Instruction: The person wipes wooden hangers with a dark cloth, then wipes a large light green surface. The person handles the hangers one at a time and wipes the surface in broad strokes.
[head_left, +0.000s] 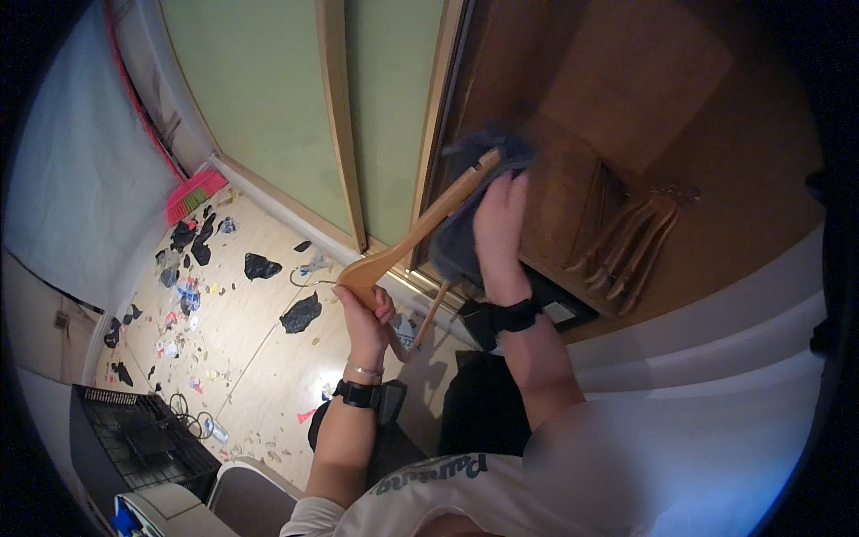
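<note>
My left hand (365,313) is closed around the middle of a wooden clothes hanger (407,242), beside its metal hook. One arm of the hanger slants up and to the right. A slimmer wooden piece (428,320) shows just right of the left hand; whether it belongs to the same hanger is unclear. My right hand (501,219) grips a dark blue-grey cloth (458,234) next to the hanger's upper end. Part of the cloth lies behind that notched end, blurred at its top edge. My right fingers are partly lost in the cloth.
Several wooden hangers (631,242) lie in the brown wooden cabinet (698,107) on the right. Green sliding panels (259,98) stand ahead. Black scraps (301,312) and litter cover the floor near a red broom (195,195). A black wire crate (148,438) stands at lower left.
</note>
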{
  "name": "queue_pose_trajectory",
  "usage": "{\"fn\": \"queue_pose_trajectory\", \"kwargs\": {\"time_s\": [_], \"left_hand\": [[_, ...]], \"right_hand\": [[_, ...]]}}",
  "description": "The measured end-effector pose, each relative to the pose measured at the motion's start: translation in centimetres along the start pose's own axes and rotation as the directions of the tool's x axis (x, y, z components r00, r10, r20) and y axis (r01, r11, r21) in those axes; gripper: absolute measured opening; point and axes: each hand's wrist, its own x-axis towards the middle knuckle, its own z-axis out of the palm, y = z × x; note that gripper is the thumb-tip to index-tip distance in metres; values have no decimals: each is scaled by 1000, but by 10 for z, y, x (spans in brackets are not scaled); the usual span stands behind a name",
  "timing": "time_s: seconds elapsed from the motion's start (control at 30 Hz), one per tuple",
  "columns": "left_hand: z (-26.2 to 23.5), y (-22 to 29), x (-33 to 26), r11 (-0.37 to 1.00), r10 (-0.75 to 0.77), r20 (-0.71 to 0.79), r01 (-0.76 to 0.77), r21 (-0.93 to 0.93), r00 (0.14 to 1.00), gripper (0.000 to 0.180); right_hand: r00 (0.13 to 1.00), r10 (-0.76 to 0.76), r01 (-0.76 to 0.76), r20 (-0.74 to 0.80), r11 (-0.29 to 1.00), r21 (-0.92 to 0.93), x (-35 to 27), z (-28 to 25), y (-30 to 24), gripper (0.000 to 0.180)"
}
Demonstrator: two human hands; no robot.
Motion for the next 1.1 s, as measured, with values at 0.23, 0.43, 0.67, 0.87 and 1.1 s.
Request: {"fn": "queue_pose_trajectory", "kwargs": {"time_s": [0.23, 0.43, 0.67, 0.87, 1.1], "left_hand": [[-16, -2, 2, 992, 110, -72, -106, 67, 991, 70], [-15, -4, 4, 971, 218, -123, -202, 132, 968, 72], [7, 18, -5, 967, 253, 62, -253, -10, 965, 75], [-2, 20, -2, 961, 232, -110, -245, -128, 967, 75], [-24, 59, 5, 909, 254, -401, -359, -212, 880, 72]], "right_hand": [[981, 160, -184, 107, 945, 272, -32, -9, 11, 36], [966, 251, -253, 66, 852, 459, -42, -14, 12, 40], [944, 301, -324, 132, 785, 528, -3, 15, -51, 32], [967, 246, -249, 58, 892, 378, -10, 49, -15, 36], [746, 209, -151, 632, 978, -144, -134, 44, 93, 23]]}}
